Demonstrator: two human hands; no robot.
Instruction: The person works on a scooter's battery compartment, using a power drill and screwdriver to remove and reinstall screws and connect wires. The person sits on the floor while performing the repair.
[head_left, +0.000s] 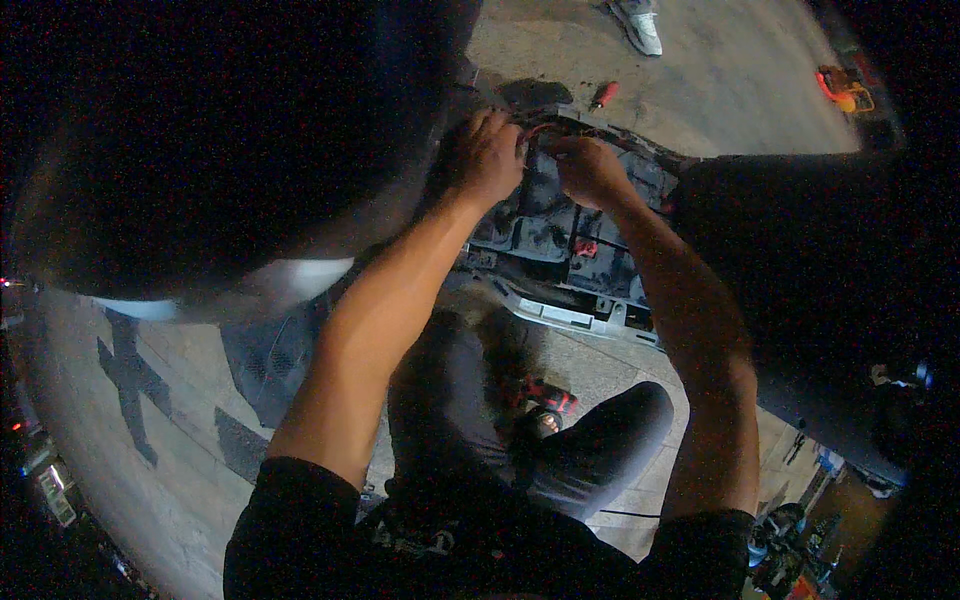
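Note:
Both my arms reach forward over an open, tray-like compartment (570, 318) with a light frame edge and dark blocks (535, 215) inside, apparently part of a scooter-like vehicle. At its far edge my left hand (490, 160) is closed, with a thin red wire (541, 127) at its fingertips. Just to the right, my right hand (592, 172) is closed in a pinch beside the same wire. What sits between its fingers is too dark and small to make out. A small red piece (586, 248) lies on the dark blocks, nearer to me.
A large dark rounded body (250, 150) fills the upper left, and a dark seat-like mass (790, 260) stands at the right. Beyond the compartment, a red-handled tool (605, 95) lies on the floor. Another person's shoe (638, 28) is farther off. Tools (800, 530) lie at lower right.

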